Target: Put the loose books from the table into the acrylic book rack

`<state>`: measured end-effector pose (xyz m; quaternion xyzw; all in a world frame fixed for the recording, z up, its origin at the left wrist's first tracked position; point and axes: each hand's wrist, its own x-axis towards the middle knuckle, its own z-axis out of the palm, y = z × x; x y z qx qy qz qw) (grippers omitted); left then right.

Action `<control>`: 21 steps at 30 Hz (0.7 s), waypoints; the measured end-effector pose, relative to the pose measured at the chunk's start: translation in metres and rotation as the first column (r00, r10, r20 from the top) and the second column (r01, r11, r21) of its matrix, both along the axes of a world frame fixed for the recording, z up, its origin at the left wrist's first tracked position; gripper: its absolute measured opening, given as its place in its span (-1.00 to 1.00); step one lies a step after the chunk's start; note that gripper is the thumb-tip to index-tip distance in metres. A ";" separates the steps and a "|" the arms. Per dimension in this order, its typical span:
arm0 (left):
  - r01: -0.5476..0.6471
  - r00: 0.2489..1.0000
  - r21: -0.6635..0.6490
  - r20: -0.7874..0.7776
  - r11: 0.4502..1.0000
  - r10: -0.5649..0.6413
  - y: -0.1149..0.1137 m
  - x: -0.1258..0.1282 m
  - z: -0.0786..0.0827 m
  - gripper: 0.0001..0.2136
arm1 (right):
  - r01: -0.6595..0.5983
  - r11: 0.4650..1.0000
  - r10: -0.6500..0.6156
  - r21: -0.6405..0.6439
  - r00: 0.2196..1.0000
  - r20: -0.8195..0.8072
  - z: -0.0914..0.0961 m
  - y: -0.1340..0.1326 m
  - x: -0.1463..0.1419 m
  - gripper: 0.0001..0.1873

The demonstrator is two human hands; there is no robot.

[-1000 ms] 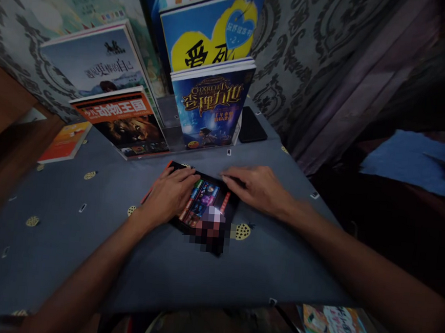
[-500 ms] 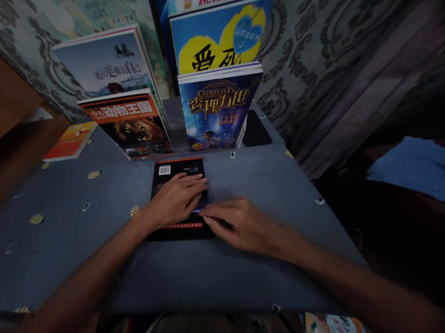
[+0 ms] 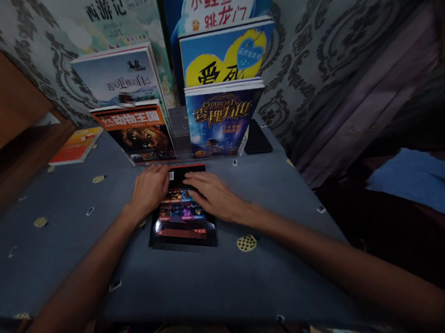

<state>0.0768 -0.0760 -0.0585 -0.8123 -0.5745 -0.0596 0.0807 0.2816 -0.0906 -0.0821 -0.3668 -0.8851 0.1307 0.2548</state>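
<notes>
A black book (image 3: 179, 229) lies flat on the cloth-covered table, a barcode and rows of small coloured pictures on its upward side. My left hand (image 3: 150, 185) rests along the book's upper left edge, fingertips on the cover and nothing visibly gripped. Across the upper right part lies my right hand (image 3: 218, 198), its fingers stretched out flat over the cover. Just beyond the black book stand an orange-topped book with a lion (image 3: 142, 134) and a dark blue book (image 3: 220, 120).
Behind stand taller books, among them a blue and yellow one (image 3: 223, 53) and a pale green one (image 3: 103, 13). A black phone-like slab (image 3: 260, 138) lies at the right. An orange book (image 3: 75, 145) lies flat at the left, and the table edge runs down the right side.
My left hand has moved left and up off the middle of the cover to its edge. My right hand has moved from the right edge up onto the cover. The view has shifted slightly.
</notes>
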 end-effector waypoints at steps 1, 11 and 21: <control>-0.002 1.000 0.000 -0.006 1.000 0.002 0.001 -0.002 0.000 -0.74 | -0.025 1.000 0.024 0.011 1.000 0.017 -0.001 0.005 -0.009 -0.67; 0.010 0.999 -0.018 -0.041 1.000 -0.011 -0.001 -0.001 -0.001 -0.74 | -0.067 0.997 0.062 0.035 0.990 0.124 -0.010 0.027 -0.031 -0.62; 0.008 0.994 -0.017 -0.106 1.000 -0.010 -0.003 0.002 -0.001 -0.77 | 0.103 0.994 -0.106 0.039 0.991 0.081 -0.019 0.020 0.015 -0.56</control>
